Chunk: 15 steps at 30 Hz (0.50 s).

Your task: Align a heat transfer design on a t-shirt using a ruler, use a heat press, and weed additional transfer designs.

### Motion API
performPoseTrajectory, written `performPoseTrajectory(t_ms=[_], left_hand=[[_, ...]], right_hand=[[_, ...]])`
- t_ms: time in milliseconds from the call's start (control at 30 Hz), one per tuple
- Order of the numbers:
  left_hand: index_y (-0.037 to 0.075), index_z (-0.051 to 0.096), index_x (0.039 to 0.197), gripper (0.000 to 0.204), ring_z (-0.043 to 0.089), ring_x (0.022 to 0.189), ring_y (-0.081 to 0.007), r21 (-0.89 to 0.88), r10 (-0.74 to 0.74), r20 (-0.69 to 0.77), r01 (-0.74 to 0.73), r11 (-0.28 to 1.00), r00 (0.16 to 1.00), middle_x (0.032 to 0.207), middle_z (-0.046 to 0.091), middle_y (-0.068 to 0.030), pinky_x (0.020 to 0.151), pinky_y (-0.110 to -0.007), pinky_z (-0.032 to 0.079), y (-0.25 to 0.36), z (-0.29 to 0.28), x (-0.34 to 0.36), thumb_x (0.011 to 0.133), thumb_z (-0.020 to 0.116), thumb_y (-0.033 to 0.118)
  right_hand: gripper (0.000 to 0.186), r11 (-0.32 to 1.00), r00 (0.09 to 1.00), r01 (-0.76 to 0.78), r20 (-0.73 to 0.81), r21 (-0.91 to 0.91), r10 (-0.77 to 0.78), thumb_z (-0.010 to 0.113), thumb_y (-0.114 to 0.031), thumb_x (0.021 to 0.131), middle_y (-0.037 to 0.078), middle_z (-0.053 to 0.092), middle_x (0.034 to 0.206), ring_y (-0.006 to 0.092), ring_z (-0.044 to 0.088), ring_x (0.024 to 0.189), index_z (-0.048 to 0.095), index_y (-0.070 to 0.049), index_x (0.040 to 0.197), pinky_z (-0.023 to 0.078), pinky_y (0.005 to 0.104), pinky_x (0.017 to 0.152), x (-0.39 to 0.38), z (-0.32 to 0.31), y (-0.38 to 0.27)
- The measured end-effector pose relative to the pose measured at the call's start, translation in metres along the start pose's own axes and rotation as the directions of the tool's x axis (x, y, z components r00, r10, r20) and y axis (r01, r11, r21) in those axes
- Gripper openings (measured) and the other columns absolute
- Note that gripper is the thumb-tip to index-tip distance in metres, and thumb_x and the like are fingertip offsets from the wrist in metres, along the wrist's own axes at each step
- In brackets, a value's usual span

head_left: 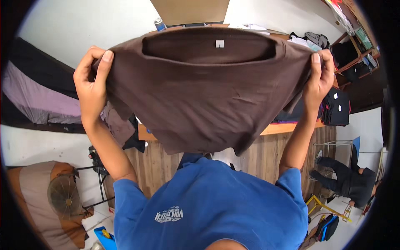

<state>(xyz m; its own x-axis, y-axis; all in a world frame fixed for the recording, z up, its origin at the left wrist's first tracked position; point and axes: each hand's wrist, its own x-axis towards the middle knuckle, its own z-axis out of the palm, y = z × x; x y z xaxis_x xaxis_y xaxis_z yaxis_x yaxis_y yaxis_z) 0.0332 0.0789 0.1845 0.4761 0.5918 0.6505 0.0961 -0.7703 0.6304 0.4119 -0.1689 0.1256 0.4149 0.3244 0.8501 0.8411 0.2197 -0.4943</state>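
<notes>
A dark brown T-shirt (200,91) hangs spread out in front of me, its wide neck opening at the top. Inside the back of the neck shows a small white label (219,43). My left hand (93,71) pinches the left shoulder of the shirt, thumb on the near side. At the other shoulder, my right hand (320,75) grips the cloth the same way. The lower part of the shirt drapes down toward my chest, and most of the table behind it is hidden.
Behind the shirt is a wooden table (271,130). Folded dark garments (336,107) are stacked at the right. A can (159,24) stands at the back. Lilac and black cloth (41,96) lies at the left, above a fan (64,196). Another person (350,179) is at the far right.
</notes>
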Motion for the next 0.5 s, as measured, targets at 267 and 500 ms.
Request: performPoseTrajectory(t_ms=[267, 500], left_hand=[[-0.001, 0.065, 0.088, 0.022, 0.051, 0.078, -0.0089, 0.101, -0.141, -0.004, 0.140, 0.985, 0.990, 0.080, 0.059, 0.0002, 0.075, -0.025, 0.043, -0.062, 0.042, 0.033, 0.097, 0.071, 0.018], [0.000, 0.070, 0.098, 0.021, 0.061, 0.088, -0.0279, 0.226, -0.174, 0.106, 0.147, 0.963, 0.979, 0.094, 0.069, -0.0127, 0.082, -0.037, 0.049, -0.184, 0.112, 0.025, 0.097, 0.068, 0.021]], right_hand=[[0.017, 0.975, 0.962, -0.223, 0.159, -0.001, 0.221, 0.062, -0.017, 0.103, -0.002, 0.056, 0.088, 0.0083, 0.050, 0.086, 0.061, -0.001, 0.098, 0.042, 0.0234, 0.081, 0.006, 0.063, 0.076], [0.020, 0.899, 0.853, -0.433, 0.289, -0.072, 0.434, 0.058, -0.016, 0.102, 0.011, 0.062, 0.095, 0.0217, 0.059, 0.091, 0.061, 0.003, 0.100, 0.048, 0.0329, 0.087, -0.057, 0.115, 0.196]])
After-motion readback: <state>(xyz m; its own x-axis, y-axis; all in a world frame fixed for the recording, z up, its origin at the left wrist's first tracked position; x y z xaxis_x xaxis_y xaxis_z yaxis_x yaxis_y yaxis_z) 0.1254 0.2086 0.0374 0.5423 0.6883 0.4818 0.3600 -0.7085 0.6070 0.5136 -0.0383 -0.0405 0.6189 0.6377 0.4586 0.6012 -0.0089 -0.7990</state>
